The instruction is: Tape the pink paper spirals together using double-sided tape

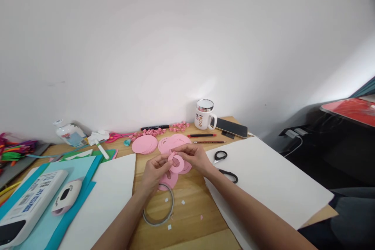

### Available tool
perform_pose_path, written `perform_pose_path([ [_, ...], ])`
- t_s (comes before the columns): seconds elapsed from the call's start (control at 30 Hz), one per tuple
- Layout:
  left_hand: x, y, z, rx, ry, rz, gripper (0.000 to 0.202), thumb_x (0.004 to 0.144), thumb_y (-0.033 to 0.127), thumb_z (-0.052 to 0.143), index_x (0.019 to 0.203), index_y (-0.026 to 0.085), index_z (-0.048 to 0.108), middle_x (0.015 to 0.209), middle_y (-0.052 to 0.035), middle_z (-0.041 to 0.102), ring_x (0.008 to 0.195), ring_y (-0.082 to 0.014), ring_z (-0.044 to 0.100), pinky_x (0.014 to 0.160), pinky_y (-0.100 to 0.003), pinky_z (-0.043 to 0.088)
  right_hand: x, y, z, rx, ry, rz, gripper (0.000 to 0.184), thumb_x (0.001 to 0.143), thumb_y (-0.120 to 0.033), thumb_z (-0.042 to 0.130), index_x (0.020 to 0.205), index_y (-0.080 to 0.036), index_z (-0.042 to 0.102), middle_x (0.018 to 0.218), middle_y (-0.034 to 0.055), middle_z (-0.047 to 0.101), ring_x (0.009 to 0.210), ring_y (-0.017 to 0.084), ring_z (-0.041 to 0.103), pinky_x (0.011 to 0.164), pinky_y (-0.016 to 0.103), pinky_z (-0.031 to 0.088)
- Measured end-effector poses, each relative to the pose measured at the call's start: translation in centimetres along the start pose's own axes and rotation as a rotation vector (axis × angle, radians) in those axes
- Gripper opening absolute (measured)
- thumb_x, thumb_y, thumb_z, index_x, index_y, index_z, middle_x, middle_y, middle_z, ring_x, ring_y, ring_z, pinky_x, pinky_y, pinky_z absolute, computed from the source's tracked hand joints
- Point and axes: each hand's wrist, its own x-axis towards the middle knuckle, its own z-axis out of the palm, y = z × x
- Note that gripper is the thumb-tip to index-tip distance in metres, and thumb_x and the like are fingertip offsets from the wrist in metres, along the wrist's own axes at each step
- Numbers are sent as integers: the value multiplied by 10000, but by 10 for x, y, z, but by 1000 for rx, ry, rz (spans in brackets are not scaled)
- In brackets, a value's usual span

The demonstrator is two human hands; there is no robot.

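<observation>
Both hands meet over the middle of the wooden table (193, 207). My left hand (154, 172) and my right hand (193, 157) pinch the same pink paper spiral (176, 162), its strip curling round a small centre. Beneath my left hand lies a pink paper disc (169, 181). Behind the hands are stacked pink paper circles (144, 144) and cut pink rings (173, 142). A row of small rolled pink paper pieces (179, 126) sits near the wall.
Black-handled scissors (225, 165) lie on a white sheet (269, 181) at right. A tape ring (158, 205) lies under my left wrist. A white mug (204, 115), a phone (231, 127), pencils (205, 138) and a black marker (154, 127) stand behind. Blue paper (73, 168), a punch (66, 196) and a white device (26, 207) are left.
</observation>
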Motion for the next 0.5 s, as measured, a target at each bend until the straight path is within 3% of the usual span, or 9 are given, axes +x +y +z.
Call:
perform_pose_path([
  [0.5,0,-1,1,28,-22,-16,354,625,295,722,927,128,644,675,-36,647,438,-74,475,428,-195,386,1,2,0,56,27,-24,306,527,-314,779,703,-163,579,659,-12,607,575,91,565,559,209,479],
])
